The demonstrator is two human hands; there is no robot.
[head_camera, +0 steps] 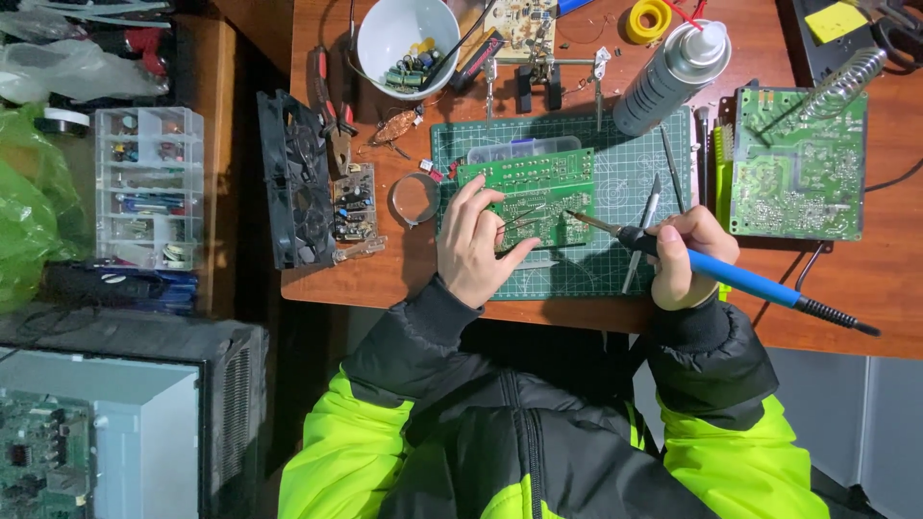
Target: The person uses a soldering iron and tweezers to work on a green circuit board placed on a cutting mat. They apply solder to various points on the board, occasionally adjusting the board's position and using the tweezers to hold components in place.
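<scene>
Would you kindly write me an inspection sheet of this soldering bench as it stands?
Surface: wooden desk with green cutting mat.
Job's things: green circuit board on the mat; blue-handled soldering iron, tip at the board.
Clutter: white bowl of parts, spray can, second board, black fan, parts box.
Grips: left hand steadies the board; right hand holds the iron.
Cables: iron's cord runs right.
Surroundings: green bag, opened grey appliance.
</scene>
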